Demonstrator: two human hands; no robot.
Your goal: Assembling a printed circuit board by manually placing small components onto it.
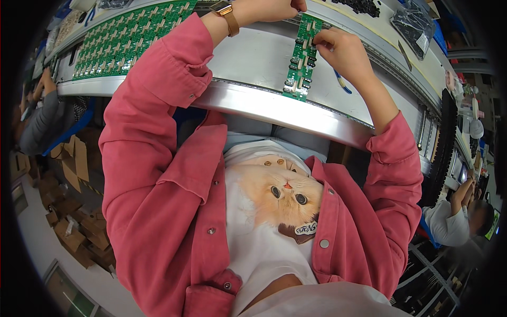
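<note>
A narrow green circuit board lies across the metal work track, with small black and beige parts standing along it. My right hand is at the board's right edge, its thumb and forefinger pinched together over a black part; whether they grip that part is hidden. My left hand, below a wrist with a gold watch, is at the board's far end, cut by the upper picture edge. Its fingers are curled closed, and what they hold, if anything, cannot be made out.
A large group of green circuit boards lies on the left. Loose black parts are heaped at the far side, left of a plastic bag. A blue-and-yellow handled tool lies by my right forearm. A metal rail edges the bench; other people sit at both sides.
</note>
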